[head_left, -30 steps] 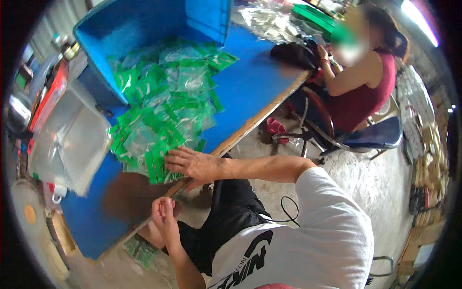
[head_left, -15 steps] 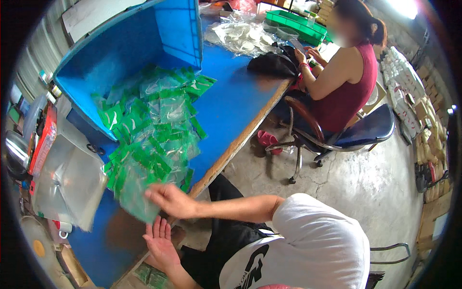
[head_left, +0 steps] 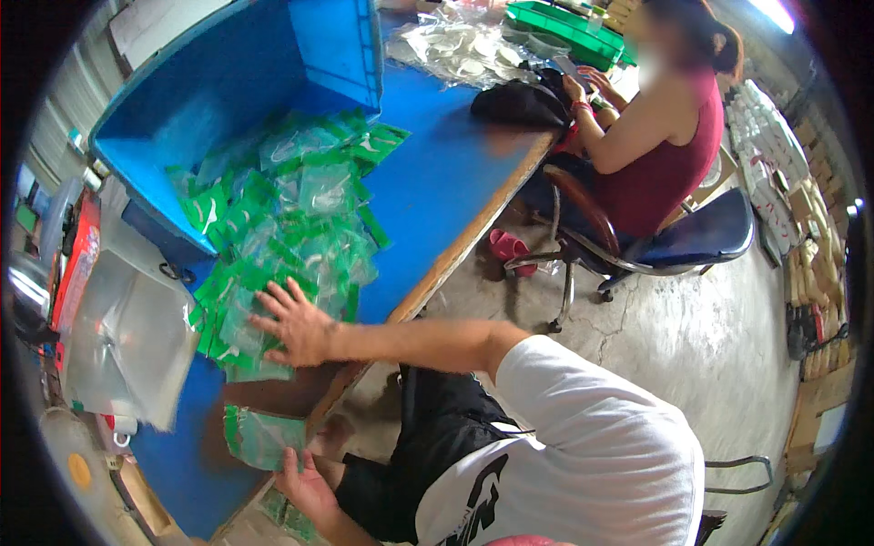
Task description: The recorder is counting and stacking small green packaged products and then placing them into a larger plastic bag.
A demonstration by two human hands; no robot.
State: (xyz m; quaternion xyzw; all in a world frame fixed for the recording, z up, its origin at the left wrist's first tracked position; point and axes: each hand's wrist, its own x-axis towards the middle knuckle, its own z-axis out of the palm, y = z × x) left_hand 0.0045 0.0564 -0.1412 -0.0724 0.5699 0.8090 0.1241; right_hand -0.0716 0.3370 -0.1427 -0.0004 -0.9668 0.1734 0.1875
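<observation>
My left hand (head_left: 308, 487) pinches one small clear plastic bag (head_left: 271, 439) with a green strip at its edge, held out near the table's front edge. My right hand (head_left: 299, 326) lies with fingers spread on the near end of a heaped pile of similar green-edged bags (head_left: 314, 241), over a loose clear one. The pile spills out of a tipped blue plastic bin (head_left: 196, 109) onto the blue tabletop (head_left: 428, 173). Some bags in the heap show a pale curved item inside; the bag in my left hand shows no such item that I can make out.
A clear plastic-covered item (head_left: 127, 337) and a white cup (head_left: 121, 428) stand at the left. Farther back are bags of white pieces (head_left: 460, 50), a black bag (head_left: 519, 105) and a green tray (head_left: 569, 32). A seated person (head_left: 651, 136) holds something on the right, beside a blue chair (head_left: 696, 241).
My right hand has moved from above my left palm back onto the pile and spread its fingers. My left hand, open and palm up before, now grips a bag.
</observation>
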